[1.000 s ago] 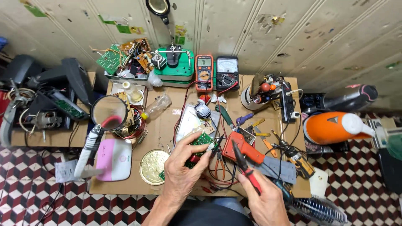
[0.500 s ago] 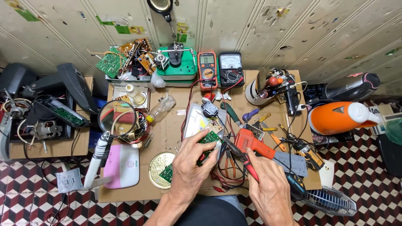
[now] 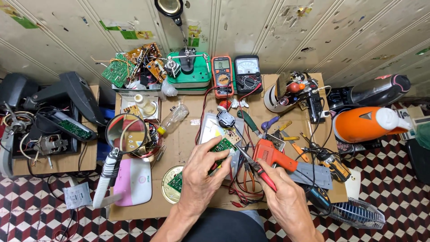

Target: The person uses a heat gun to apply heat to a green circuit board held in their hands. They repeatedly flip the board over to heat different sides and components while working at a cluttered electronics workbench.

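My left hand (image 3: 202, 172) grips a small green circuit board (image 3: 222, 145), tilting it up over the cardboard-covered bench (image 3: 183, 134). My right hand (image 3: 286, 197) holds a red test probe (image 3: 255, 166) like a pen, its thin metal tip touching the right edge of the board. An orange soldering gun (image 3: 273, 154) lies just beyond the probe. Red and black leads run from the hands toward two multimeters, an orange digital one (image 3: 222, 76) and a black analogue one (image 3: 247, 74), at the back of the bench.
A magnifying glass (image 3: 126, 133) on a flexible arm stands at the left, beside a pink-and-white box (image 3: 133, 181). A round gold tin (image 3: 171, 181) holds another green board. Loose circuit boards (image 3: 134, 65), pliers, screwdrivers (image 3: 286, 134) and an orange kettle (image 3: 363, 123) crowd the bench.
The view has shifted slightly. My left hand has lifted the green board higher and my right hand has brought the red probe's tip onto it.
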